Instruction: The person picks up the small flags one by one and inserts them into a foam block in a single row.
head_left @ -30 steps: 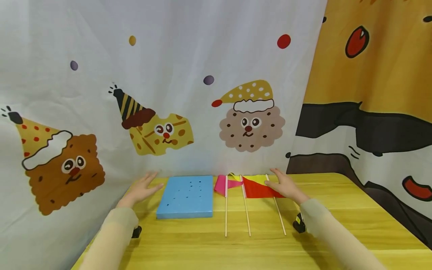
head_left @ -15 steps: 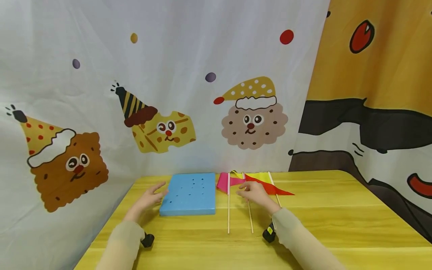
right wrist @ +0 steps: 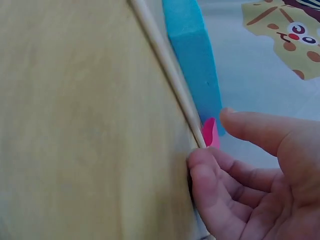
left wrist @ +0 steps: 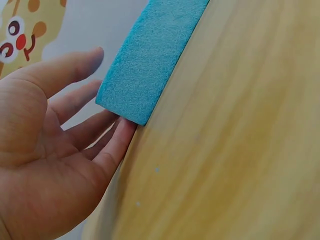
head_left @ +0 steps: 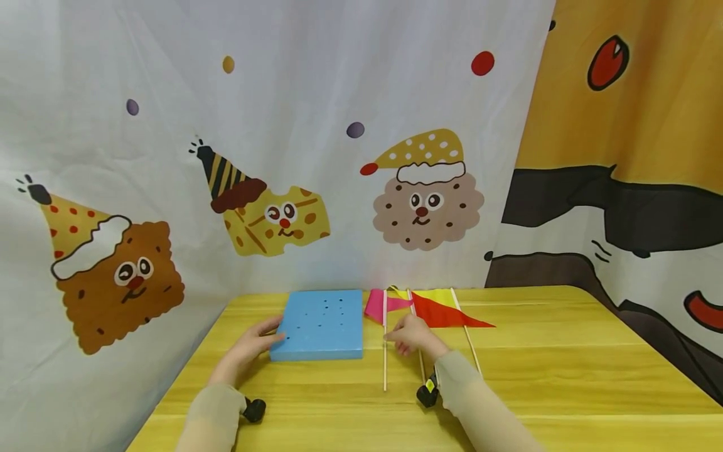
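Note:
A flat blue foam block (head_left: pixel 322 329) with small holes in its top lies left of centre on the table. My left hand (head_left: pixel 251 344) is at its left edge; in the left wrist view the fingers touch the block's corner (left wrist: pixel 145 65), with the thumb raised apart. My right hand (head_left: pixel 417 334) reaches over the flags, nearest to the pink flag's (head_left: pixel 375 306) stick. In the right wrist view, fingertips lie by that wooden stick (right wrist: pixel 172 80), thumb held away from them. The red flag (head_left: pixel 446 314) and yellow flag (head_left: pixel 443 295) lie to its right, partly overlapping.
The flags and block lie on a wood-grain table (head_left: pixel 565 364). Behind and to the left hangs a white curtain (head_left: pixel 350 56) printed with cartoon biscuits and cheese; its orange and black part is at the right.
My right hand has moved left and nearer, from the yellow and red flags to the pink flag's stick. My left hand has come in to the block's edge.

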